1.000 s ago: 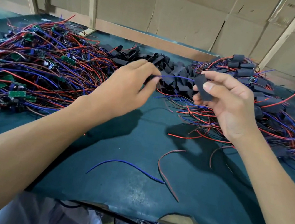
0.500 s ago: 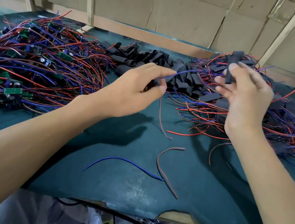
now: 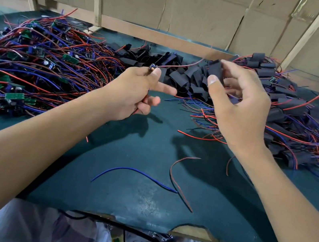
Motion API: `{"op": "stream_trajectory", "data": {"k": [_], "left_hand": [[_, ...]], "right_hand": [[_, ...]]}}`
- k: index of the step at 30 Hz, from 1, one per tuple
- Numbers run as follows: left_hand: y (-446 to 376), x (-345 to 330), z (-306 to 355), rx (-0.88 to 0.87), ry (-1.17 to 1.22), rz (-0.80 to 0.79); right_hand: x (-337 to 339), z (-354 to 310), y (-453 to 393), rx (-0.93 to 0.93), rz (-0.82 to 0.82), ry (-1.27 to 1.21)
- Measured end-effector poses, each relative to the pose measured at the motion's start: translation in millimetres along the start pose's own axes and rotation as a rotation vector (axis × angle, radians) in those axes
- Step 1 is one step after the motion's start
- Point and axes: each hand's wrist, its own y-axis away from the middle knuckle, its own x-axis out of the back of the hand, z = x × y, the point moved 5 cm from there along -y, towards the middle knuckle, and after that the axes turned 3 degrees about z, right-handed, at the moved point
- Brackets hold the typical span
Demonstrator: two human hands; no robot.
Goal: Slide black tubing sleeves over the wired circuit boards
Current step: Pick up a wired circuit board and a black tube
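Above the green table (image 3: pixel 151 140), both hands are raised with one unit between them. The left hand (image 3: pixel 135 93) pinches a small wired circuit board (image 3: pixel 152 68) at thumb and forefinger, its red and blue wires (image 3: pixel 182 64) trailing off toward the right; more wire runs down through that palm. The right hand (image 3: pixel 238 110) pinches a black tubing sleeve (image 3: pixel 215 70) between thumb and fingers, just beside the far end of those wires. Sleeve and board are apart, and whether the wire tips have entered the sleeve I cannot tell, as the wires blur there.

Judged from the piles, the job is partly done. To the right lies a heap of sleeved boards (image 3: pixel 284 103), black tubes with wires sticking out, which look finished. To the left lies a larger tangle of bare boards (image 3: pixel 23 60), green boards still showing, so a good share of the work seems to remain. Between them, at the back, sits a stock of empty sleeves (image 3: pixel 183 76). Two loose wire offcuts (image 3: pixel 174 178) lie near the front edge.

For the unit in hand, the sleeve has yet to travel along the wires and cover the board.
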Motion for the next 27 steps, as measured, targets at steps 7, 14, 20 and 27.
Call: {"op": "stream_trajectory", "data": {"k": [7, 14, 20, 27], "left_hand": [[-0.5, -3.4, 2.7, 0.191, 0.511, -0.142], [1.4, 0.2, 11.7, 0.141, 0.75, -0.126], [1.0, 6.1, 15.1, 0.125, 1.024, -0.048], [10.6, -5.0, 14.9, 0.125, 0.88, -0.084]], "right_hand": [[-13.7, -15.2, 13.7, 0.176, -0.202, -0.032], [-27.8, -3.6, 18.2, 0.038, -0.541, 0.082], [-35.2, -2.3, 28.3, 0.006, -0.755, 0.074], [-38.6, -10.3, 28.5, 0.044, -0.663, -0.101]]}}
